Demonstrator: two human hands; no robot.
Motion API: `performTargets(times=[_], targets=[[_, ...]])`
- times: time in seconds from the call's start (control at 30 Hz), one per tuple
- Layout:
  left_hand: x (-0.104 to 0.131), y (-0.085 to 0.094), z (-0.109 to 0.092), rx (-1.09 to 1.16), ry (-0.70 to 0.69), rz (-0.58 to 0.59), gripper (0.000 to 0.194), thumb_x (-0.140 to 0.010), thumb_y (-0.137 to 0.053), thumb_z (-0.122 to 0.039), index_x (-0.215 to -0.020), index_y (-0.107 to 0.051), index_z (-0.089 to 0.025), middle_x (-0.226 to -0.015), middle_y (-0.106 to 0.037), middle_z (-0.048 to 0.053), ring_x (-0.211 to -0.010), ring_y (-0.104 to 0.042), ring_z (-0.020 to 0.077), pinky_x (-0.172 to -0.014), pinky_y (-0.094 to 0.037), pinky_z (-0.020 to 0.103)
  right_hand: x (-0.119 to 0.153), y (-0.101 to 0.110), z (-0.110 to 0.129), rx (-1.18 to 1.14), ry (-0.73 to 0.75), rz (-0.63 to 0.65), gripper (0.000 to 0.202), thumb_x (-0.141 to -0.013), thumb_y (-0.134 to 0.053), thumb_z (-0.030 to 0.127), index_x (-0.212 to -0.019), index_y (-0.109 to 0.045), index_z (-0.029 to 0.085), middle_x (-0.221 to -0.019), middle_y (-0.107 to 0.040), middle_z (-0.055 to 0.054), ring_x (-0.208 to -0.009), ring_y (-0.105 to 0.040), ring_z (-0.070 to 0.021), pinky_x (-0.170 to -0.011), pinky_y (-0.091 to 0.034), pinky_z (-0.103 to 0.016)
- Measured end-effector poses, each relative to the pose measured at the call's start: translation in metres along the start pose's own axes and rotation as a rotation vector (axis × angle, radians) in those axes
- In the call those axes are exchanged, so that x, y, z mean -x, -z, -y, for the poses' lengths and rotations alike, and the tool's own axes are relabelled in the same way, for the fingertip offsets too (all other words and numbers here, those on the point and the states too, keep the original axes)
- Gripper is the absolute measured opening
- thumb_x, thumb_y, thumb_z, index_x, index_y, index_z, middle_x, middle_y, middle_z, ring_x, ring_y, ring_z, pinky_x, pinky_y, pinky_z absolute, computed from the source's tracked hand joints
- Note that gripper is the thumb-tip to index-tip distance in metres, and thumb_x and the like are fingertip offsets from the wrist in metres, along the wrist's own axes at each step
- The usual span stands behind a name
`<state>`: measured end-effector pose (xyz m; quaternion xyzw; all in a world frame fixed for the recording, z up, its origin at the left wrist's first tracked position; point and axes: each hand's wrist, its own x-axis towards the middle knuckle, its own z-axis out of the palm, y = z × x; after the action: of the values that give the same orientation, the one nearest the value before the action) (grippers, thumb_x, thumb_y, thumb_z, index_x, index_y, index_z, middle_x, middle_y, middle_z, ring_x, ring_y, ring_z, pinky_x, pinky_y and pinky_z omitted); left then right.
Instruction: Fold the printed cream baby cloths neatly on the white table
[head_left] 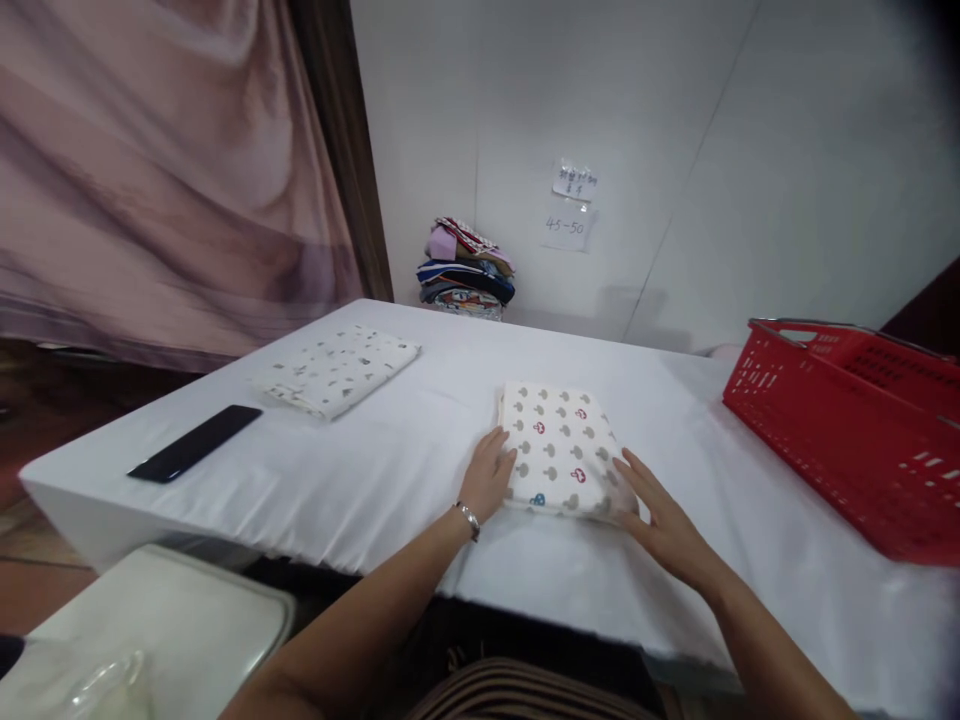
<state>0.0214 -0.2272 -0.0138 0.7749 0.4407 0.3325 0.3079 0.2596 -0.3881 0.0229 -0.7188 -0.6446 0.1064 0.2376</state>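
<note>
A folded white cloth with grey, red and blue mushroom prints (559, 445) lies flat on the white-covered table (420, 480) in front of me. My left hand (486, 475) rests at its left edge, fingers stretched out and touching the fabric. At the right edge is my right hand (664, 520), its fingers spread along the side and the near right corner. Neither hand is closed round the cloth. Farther left on the table lies another folded white cloth with small dark prints (345, 370).
A dark phone (196, 442) lies near the table's left front edge. At the right stands a red plastic basket (840, 430). Behind the table rises a stack of folded fabrics (466, 268) by the wall. A pale stool (172, 620) is at the lower left, a pink curtain (150, 150) above.
</note>
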Motion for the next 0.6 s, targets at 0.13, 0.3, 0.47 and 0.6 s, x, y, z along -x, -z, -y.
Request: performTargets(times=[0.13,0.3,0.47,0.6], targets=[[-0.009,0.005,0.007,0.096,0.276,0.038,0.044,-0.087,-0.048,-0.034,-0.127,-0.048,-0.017,-0.121,-0.061,0.011,-0.109,-0.057,0.0223,-0.095,-0.043,0.036,-0.025,-0.015,0.013,0.064,0.035,0.008,0.058,-0.089,-0.043,0.046,-0.143,-0.034,0.026,-0.153,-0.021,-0.003,-0.141,-0.013,-0.0251,-0.114,-0.016,-0.051],[-0.016,0.014,0.007,0.128,0.301,0.135,0.050,-0.080,-0.057,-0.034,-0.127,-0.047,-0.018,-0.116,-0.063,0.009,-0.095,-0.063,0.0209,-0.085,-0.047,0.030,-0.036,-0.032,-0.005,-0.010,-0.054,0.166,0.060,-0.087,-0.044,0.053,-0.137,-0.045,0.020,-0.151,-0.025,-0.007,-0.141,-0.015,-0.0267,-0.113,-0.019,-0.049],[-0.033,0.016,0.008,0.142,0.441,0.149,0.062,-0.079,-0.059,-0.040,-0.132,-0.042,-0.013,-0.121,-0.060,0.013,-0.103,-0.060,0.0224,-0.089,-0.044,0.030,-0.044,-0.025,-0.015,-0.328,-0.211,-0.012,0.058,-0.084,-0.047,0.057,-0.131,-0.053,0.024,-0.148,-0.033,-0.004,-0.137,-0.027,-0.0247,-0.111,-0.029,-0.042],[-0.044,0.014,0.007,0.188,0.485,0.143,0.065,-0.078,-0.060,-0.043,-0.132,-0.041,-0.011,-0.122,-0.059,0.015,-0.107,-0.059,0.0231,-0.091,-0.043,0.030,-0.068,-0.017,-0.026,-0.443,-0.464,-0.139,0.064,-0.079,-0.053,0.055,-0.132,-0.051,0.020,-0.138,-0.048,-0.009,-0.123,-0.048,-0.0269,-0.103,-0.039,-0.039]])
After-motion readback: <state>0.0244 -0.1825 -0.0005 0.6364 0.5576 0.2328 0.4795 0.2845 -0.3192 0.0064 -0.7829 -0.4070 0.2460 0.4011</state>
